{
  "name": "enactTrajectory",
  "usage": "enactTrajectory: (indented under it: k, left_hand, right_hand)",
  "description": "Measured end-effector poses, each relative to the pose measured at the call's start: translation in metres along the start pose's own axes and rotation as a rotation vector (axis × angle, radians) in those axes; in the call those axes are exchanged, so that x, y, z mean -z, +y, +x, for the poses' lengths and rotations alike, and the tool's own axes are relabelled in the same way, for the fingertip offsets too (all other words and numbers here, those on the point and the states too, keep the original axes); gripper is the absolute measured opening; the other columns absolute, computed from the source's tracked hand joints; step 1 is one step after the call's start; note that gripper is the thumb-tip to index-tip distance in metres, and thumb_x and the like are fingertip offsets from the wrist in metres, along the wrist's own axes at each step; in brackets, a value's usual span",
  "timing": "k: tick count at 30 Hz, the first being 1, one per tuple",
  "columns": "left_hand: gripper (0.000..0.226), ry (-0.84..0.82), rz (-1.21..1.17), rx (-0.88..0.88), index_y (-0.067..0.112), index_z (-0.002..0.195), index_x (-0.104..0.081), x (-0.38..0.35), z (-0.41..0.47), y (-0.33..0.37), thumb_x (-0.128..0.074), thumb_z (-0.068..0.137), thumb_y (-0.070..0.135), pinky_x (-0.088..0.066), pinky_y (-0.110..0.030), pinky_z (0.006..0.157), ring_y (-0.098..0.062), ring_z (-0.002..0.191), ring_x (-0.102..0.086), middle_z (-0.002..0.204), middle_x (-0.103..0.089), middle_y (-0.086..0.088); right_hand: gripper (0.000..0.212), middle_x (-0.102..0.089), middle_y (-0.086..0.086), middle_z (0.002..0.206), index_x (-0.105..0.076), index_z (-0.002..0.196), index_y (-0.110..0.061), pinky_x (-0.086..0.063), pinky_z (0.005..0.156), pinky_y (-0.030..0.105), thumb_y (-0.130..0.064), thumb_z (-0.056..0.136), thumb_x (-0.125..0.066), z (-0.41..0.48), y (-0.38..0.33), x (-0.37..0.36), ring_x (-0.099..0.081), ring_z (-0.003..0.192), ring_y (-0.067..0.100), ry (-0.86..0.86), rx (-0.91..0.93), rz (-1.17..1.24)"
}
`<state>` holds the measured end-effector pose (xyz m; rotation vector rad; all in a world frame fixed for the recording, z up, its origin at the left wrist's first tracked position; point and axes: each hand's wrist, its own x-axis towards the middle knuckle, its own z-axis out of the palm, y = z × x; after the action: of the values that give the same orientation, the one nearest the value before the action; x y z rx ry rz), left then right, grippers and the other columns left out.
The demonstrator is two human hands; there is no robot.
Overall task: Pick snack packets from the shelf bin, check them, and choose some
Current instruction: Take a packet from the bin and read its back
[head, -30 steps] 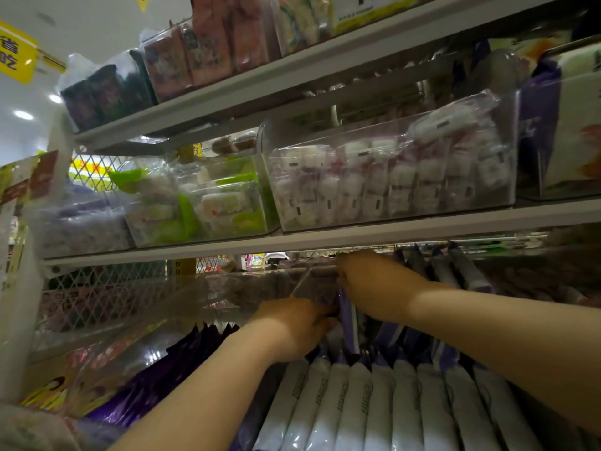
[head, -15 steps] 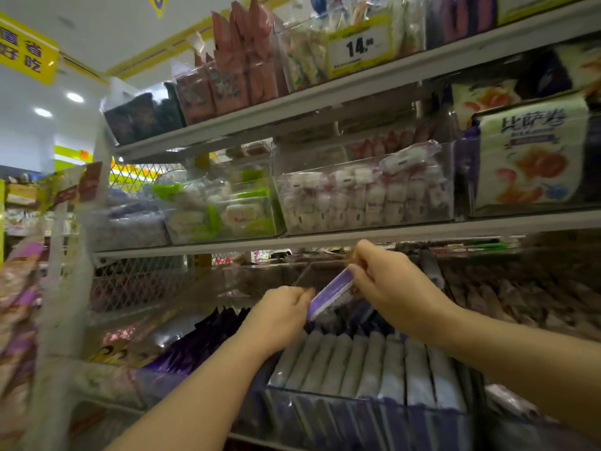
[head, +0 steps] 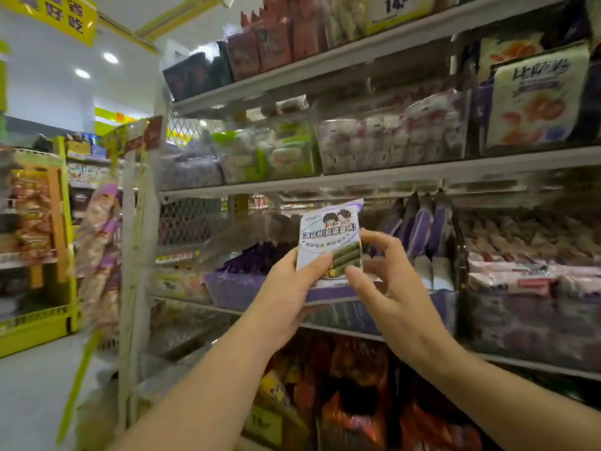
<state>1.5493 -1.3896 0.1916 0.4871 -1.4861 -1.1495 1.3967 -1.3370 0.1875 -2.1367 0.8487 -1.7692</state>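
In the middle of the frame, both hands hold up one snack packet (head: 330,242) in front of the shelf. The packet is pale, white and light purple, with printed characters and a picture of green rolls on its front, and this front is turned toward the camera. It stands nearly upright, tilted a little to the right.

The left hand (head: 289,296) comes from the lower left and is closed on the packet at its lower left edge; the thumb lies across the front of the packet near the bottom. The right hand (head: 392,281) comes from the lower right and grips the packet at its lower right corner, with the thumb on the front and the fingers (head: 379,237) curled at the right edge. So most of the packet rises above both grips, and only its bottom part is covered by the hands.

Just behind and below the packet is the clear shelf bin (head: 435,307) with purple and white packets standing in rows. Above it, a grey shelf board (head: 406,174) crosses the frame, and on it stands a clear box of small white sweets (head: 390,138).
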Motion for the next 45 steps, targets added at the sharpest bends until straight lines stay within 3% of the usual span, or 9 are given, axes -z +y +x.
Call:
enactTrajectory:
  k: [3,8,12,16,20,23,28,37,45]
  left_hand:
    - [0.046,0.086,0.115,-0.048,0.018,0.124,-0.061,0.012,-0.031,-0.021,-0.072,0.081,0.028,-0.047,-0.044,0.1,-0.021,0.115,-0.064,0.121,-0.069,-0.001]
    - [0.061,0.072,0.306,0.064,0.026,0.126,-0.053,0.036,-0.072,-0.05,-0.079,0.071,0.028,-0.054,-0.02,0.081,-0.006,0.104,-0.067,0.113,-0.071,0.011]
    - [0.052,0.036,0.408,0.185,0.028,0.122,-0.056,0.046,-0.092,-0.085,-0.079,0.076,0.021,-0.055,-0.033,0.091,-0.009,0.103,-0.068,0.111,-0.072,0.009]
    - [0.035,0.226,0.313,0.245,0.031,0.106,-0.066,0.049,-0.098,-0.108,-0.073,0.076,0.047,-0.056,-0.046,0.088,-0.015,0.092,-0.072,0.102,-0.075,0.006]
    - [0.036,0.4,0.016,0.255,0.017,0.1,-0.07,0.044,-0.103,-0.128,-0.069,0.075,0.043,-0.056,-0.049,0.086,-0.027,0.091,-0.073,0.099,-0.076,-0.009]
    - [0.04,0.376,-0.102,0.248,0.01,0.109,-0.067,0.044,-0.107,-0.135,-0.066,0.079,0.036,-0.056,-0.046,0.084,-0.032,0.096,-0.071,0.105,-0.073,-0.015]
    - [0.04,0.329,-0.205,0.238,0.003,0.116,-0.063,0.041,-0.108,-0.135,-0.062,0.083,0.027,-0.059,-0.039,0.081,-0.032,0.099,-0.07,0.108,-0.072,-0.019]
    - [0.04,0.364,-0.414,0.34,-0.001,0.117,-0.062,0.038,-0.113,-0.133,-0.057,0.081,0.017,-0.06,-0.04,0.073,-0.031,0.095,-0.07,0.11,-0.07,-0.024]
    - [0.031,0.37,-0.364,0.302,-0.003,0.115,-0.062,0.042,-0.116,-0.131,-0.053,0.09,0.014,-0.058,-0.031,0.064,-0.025,0.085,-0.073,0.099,-0.073,-0.021]
  right_hand:
    - [0.039,-0.052,-0.028,0.122,-0.042,0.126,-0.038,-0.042,0.078,0.0,-0.028,0.093,-0.059,-0.025,0.01,-0.032,-0.053,0.104,-0.021,0.09,-0.163,0.208]
    - [0.024,-0.074,-0.007,0.105,-0.063,0.116,-0.024,-0.054,0.075,0.019,-0.03,0.093,-0.06,-0.047,0.033,-0.065,-0.069,0.096,0.003,0.113,-0.46,0.477]
    - [0.016,-0.076,-0.003,0.097,-0.071,0.103,-0.022,-0.056,0.071,0.022,-0.029,0.092,-0.061,-0.07,0.06,-0.078,-0.072,0.091,0.012,0.037,-0.574,0.508]
    - [0.014,-0.076,0.004,0.087,-0.073,0.096,-0.028,-0.055,0.055,0.025,-0.035,0.09,-0.062,-0.095,0.084,-0.084,-0.073,0.068,0.017,-0.073,-0.657,0.458]
    - [0.01,-0.075,0.008,0.08,-0.073,0.088,-0.034,-0.053,0.047,0.026,-0.039,0.087,-0.064,-0.109,0.1,-0.089,-0.068,0.053,0.019,-0.161,-0.751,0.462]
    - [0.014,-0.076,0.008,0.09,-0.072,0.095,-0.033,-0.058,0.055,0.035,-0.04,0.088,-0.063,-0.111,0.111,-0.088,-0.072,0.063,0.022,-0.18,-0.735,0.454]
    - [0.038,-0.073,0.015,0.105,-0.073,0.104,-0.015,-0.052,0.092,0.051,-0.043,0.08,-0.064,-0.109,0.118,-0.082,-0.07,0.099,0.032,-0.086,-0.767,0.647]
    - [0.028,-0.069,0.025,0.11,-0.065,0.116,0.0,-0.05,0.096,0.054,-0.01,0.093,-0.052,-0.112,0.108,-0.079,-0.064,0.107,0.042,-0.025,-0.898,0.802]
    - [0.031,-0.072,0.024,0.1,-0.072,0.101,-0.001,-0.059,0.078,0.046,-0.024,0.085,-0.06,-0.111,0.111,-0.081,-0.07,0.094,0.04,-0.013,-0.837,0.728]
